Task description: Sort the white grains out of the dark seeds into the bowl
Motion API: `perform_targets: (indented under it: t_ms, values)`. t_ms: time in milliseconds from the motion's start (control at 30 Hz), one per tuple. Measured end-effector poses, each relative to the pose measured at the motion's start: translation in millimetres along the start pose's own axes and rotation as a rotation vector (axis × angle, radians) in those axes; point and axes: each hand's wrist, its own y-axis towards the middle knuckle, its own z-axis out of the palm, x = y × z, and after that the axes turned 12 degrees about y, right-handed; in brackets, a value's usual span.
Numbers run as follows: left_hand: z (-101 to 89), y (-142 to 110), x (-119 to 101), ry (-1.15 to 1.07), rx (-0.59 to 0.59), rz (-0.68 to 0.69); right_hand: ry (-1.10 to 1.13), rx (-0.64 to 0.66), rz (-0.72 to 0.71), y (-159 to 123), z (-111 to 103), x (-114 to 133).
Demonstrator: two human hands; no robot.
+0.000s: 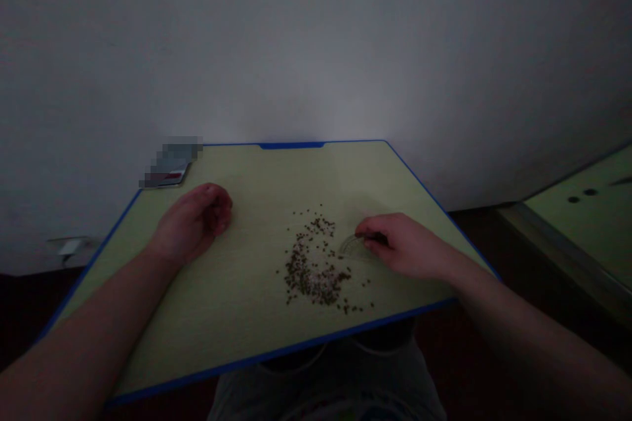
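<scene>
A loose heap of small dark beans or seeds [309, 286] lies on the pale tabletop [237, 335], mixed with finer pale grains [323, 274]. At the heap's right side, my right hand [395, 247] pinches a clear, curved protractor [349, 245] between thumb and fingers. The protractor's rounded edge faces the heap, close to the nearest seeds. My left hand [195, 220] rests on the table to the left, apart from the heap. Its fingers are curled in, and nothing shows in them.
A blue rim [296, 350] borders the table. On the far left corner lies a flat, partly blurred phone-like object [170, 174]. A plain wall [316, 46] stands behind the table. To the right is a pale panel [587, 210] with dark holes; a white plug [69, 247] is at left.
</scene>
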Motion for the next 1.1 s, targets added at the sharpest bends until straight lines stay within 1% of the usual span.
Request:
perform_targets:
  t_ms: [133, 267, 400, 500, 600, 700, 767, 900, 1100]
  values:
    - [-1.0, 0.7, 1.5, 0.002, 0.005, 0.009, 0.043, 0.011, 0.008, -10.3, 0.6, -1.8]
    - [-1.7, 0.9, 3.6, -0.005, -0.001, 0.015, 0.005, 0.002, -0.037, -1.7, 1.7, -2.7]
    - [-1.8, 0.5, 3.2, -0.019, 0.011, 0.019, -0.015, 0.056, -0.074, 5.6, 0.3, -1.4]
    - [-2.3, 0.8, 2.7, -0.002, 0.016, 0.028, -0.019, 0.088, -0.064, -1.4, -2.4, 0.2]
    - [-2.7, 1.5, 3.0, 0.0, 0.022, 0.032, 0.008, 0.099, -0.036, -16.4, -5.1, 0.7]
    - [-2.2, 1.7, 3.0, -0.012, 0.014, 0.035, 0.037, 0.077, -0.005, -30.6, -6.0, 0.2]
    - [-1.6, 1.4, 2.7, -0.016, 0.012, 0.03, 0.041, 0.04, 0.023, -35.6, -4.4, -0.3]
    - [-1.4, 1.2, 2.5, -0.013, 0.024, 0.038, 0.043, -0.007, 0.024, -34.7, 2.8, 0.4]
    - [-1.1, 1.3, 2.2, 0.013, -0.002, 0.025, 0.061, 0.041, -0.006, -33.7, 6.3, 6.1]
